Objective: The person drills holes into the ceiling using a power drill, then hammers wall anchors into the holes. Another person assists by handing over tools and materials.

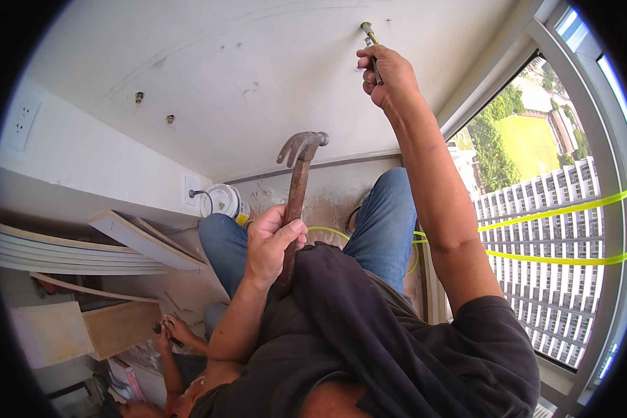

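My left hand (pixel 272 244) is closed around the wooden handle of a claw hammer (pixel 299 174), its rusty metal head pointing up. Stretched out toward the white wall (pixel 279 83), my right hand (pixel 389 73) is closed on a slim dark metal tool (pixel 377 68), whose exact kind I cannot make out. Just beyond my fingers, a metal bolt fitting (pixel 367 29) sticks out at the wall, in line with this tool. Two other metal bolts, a left one (pixel 139 97) and a lower one (pixel 171 119), protrude from the wall further left.
A white bucket (pixel 224 200) stands by the wall near my left knee. Boards (pixel 146 240) lie at the left. At lower left, another person's hands (pixel 173 330) hold something dark. A window frame (pixel 609 132) and yellow-green straps (pixel 554 213) flank my right arm.
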A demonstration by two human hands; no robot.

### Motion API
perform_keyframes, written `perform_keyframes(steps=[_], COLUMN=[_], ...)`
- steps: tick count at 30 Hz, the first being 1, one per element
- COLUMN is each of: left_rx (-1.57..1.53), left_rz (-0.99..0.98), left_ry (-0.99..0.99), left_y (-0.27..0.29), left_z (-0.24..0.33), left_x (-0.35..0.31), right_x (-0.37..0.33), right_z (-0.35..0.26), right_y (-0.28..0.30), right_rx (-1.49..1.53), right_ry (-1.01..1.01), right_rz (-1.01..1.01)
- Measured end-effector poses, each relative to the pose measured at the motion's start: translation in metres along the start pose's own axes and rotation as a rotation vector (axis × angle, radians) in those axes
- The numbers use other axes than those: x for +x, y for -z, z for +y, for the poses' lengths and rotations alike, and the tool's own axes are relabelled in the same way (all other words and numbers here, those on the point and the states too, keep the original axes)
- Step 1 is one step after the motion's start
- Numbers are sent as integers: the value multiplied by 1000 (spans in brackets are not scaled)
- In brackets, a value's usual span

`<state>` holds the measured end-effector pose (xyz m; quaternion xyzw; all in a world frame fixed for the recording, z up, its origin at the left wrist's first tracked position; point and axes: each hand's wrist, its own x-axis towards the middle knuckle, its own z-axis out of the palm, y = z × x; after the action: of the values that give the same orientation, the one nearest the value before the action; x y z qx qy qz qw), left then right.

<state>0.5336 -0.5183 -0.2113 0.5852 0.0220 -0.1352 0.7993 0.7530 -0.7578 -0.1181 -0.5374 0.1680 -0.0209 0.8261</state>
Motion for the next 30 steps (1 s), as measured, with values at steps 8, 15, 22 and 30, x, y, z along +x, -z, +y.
perform_keyframes(steps=[8,15,22,30], left_rx=[259,619,861,814], left_rz=[-110,-94,-191,-189], left_ry=[-66,-497,-881,-1032], left_y=[-9,-33,-22,-29], left_z=[-8,33,35,52], left_x=[-5,-1,19,25], right_x=[0,17,25,11], right_z=[-4,-12,-10,-15], right_y=[11,20,28,18], right_rx=[-85,-113,-52,-154], right_ry=[27,37,-92,21], right_rz=[-86,-69,-101,-159])
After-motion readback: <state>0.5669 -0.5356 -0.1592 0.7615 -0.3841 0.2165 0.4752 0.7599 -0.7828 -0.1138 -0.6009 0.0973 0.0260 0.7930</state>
